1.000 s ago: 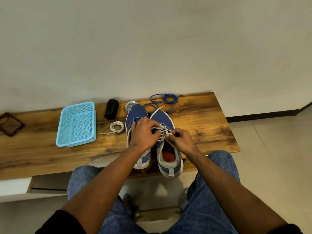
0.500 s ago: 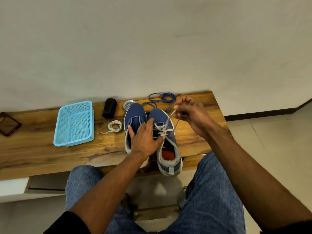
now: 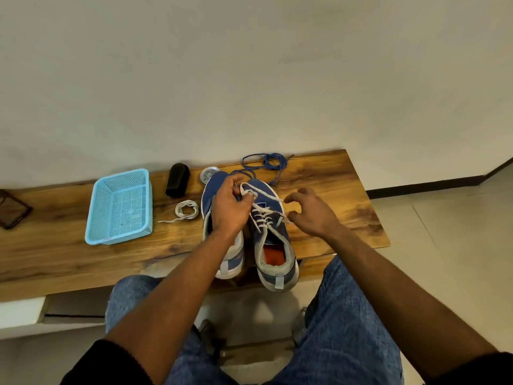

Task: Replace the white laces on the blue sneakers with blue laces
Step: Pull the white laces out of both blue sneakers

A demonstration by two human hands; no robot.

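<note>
A person seated at a wooden desk (image 3: 319, 173) works the white lace (image 3: 266, 211) out of the right-hand blue sneaker (image 3: 270, 234), which stands beside its partner, the left-hand blue sneaker (image 3: 215, 187), at the near edge of the desk with heels toward the camera. The left hand (image 3: 230, 207) is curled over the toe end of the pair, its fingers pinching a loop of the white lace near the far eyelets. The right hand (image 3: 311, 211) hovers just right of the laced shoe, fingers spread and loosely bent, gripping nothing. The lace is threaded through several eyelets, so removal looks only partly done on this shoe. A coiled white lace (image 3: 187, 209) lies on the desk left of the shoes, between them and a light blue plastic basket (image 3: 119, 207). The blue laces (image 3: 266, 162) sit in a loose tangle at the far edge, behind the toes. A black cylindrical object (image 3: 177, 179) and a small round tin (image 3: 208, 175) stand nearby. The lace appears soft, light and limp; it is likely best taken close to an eyelet and drawn through one crossing at a time, with the shoe steadied so it does not slide.
</note>
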